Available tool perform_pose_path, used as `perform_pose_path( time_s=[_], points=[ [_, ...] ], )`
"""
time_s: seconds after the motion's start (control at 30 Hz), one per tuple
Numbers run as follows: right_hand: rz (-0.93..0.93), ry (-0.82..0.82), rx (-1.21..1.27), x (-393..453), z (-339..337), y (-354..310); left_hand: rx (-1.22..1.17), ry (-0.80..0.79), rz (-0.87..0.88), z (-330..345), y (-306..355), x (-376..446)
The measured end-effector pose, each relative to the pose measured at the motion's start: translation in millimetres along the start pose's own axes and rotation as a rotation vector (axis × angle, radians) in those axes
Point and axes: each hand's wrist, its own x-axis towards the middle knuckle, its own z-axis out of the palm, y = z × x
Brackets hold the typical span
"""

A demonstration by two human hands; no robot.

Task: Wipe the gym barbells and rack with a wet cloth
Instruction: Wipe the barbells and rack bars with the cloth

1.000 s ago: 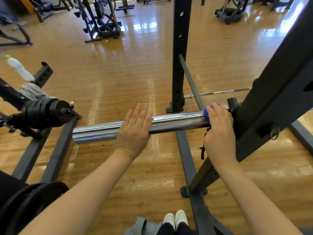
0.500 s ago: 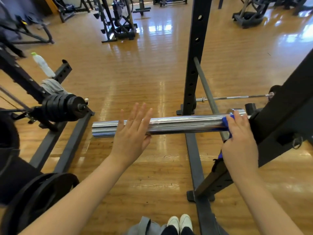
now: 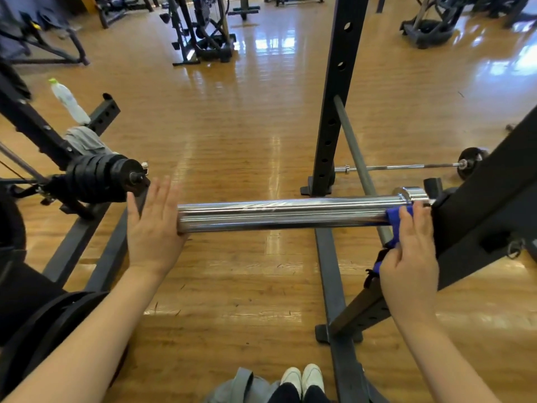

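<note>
A chrome barbell sleeve (image 3: pixel 284 214) runs level across the middle, its right end at the black rack (image 3: pixel 476 210). My right hand (image 3: pixel 408 257) grips a blue cloth (image 3: pixel 395 216) wrapped over the sleeve's right end, next to the collar and the rack's slanted beam. My left hand (image 3: pixel 152 228) is flat with straight fingers, its palm at the sleeve's free left end. A black upright post (image 3: pixel 334 91) of the rack stands behind the sleeve.
Stacked black plates on another bar (image 3: pixel 101 178) sit at the left beside a plastic bottle (image 3: pixel 68 101) and a grey towel (image 3: pixel 84 141). A thin barbell (image 3: pixel 406 167) lies on the wooden floor behind. Black plates (image 3: pixel 43 330) at bottom left; my shoes (image 3: pixel 302 379) below.
My left hand came off the top of the sleeve and slid left to its free end. The right hand stays on the cloth at the right end.
</note>
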Motion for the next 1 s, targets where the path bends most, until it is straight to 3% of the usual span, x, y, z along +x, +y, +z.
perform_pose_path(
  time_s=[0.17, 0.37, 0.6, 0.83, 1.0],
  points=[
    [0.0, -0.026, 0.043, 21, -7, -12, -0.065, -0.187, 0.048, -3, -8, 8],
    [0.015, -0.061, -0.019, 55, -9, -21, -0.186, -0.578, -0.03, -23, -11, 36],
    [0.031, -0.01, -0.063, 8, -7, -12, -0.251, -0.528, -0.095, -28, -5, 33],
    [0.135, -0.212, 0.003, 78, -29, -34, -0.248, -0.552, -0.082, -30, -5, 34],
    [0.052, -0.068, -0.095, 57, -8, -25, -0.258, -0.521, -0.073, -27, -5, 34]
  ],
)
